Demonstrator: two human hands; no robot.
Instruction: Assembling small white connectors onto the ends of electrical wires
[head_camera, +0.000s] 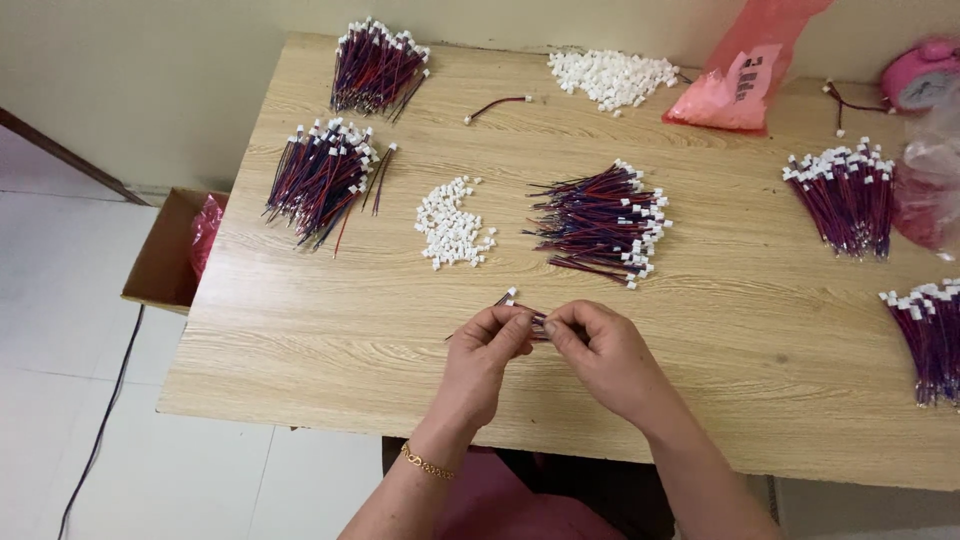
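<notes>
Near the table's front edge my left hand (486, 345) and my right hand (598, 345) meet, both pinching a short red-and-blue wire lead (536, 322) between the fingertips. A white connector tip (510, 293) shows just above my left fingers. A small heap of loose white connector housings (452, 223) lies just beyond my hands, and a pile of wire leads with white plugs (603, 222) lies to its right.
More bundles of wire leads lie at the back left (375, 65), the left (325, 178), the right (848, 190) and the right edge (925, 335). A second connector heap (612, 77), a pink plastic bag (745, 75) and a cardboard box (170, 250) beside the wooden table (300, 330).
</notes>
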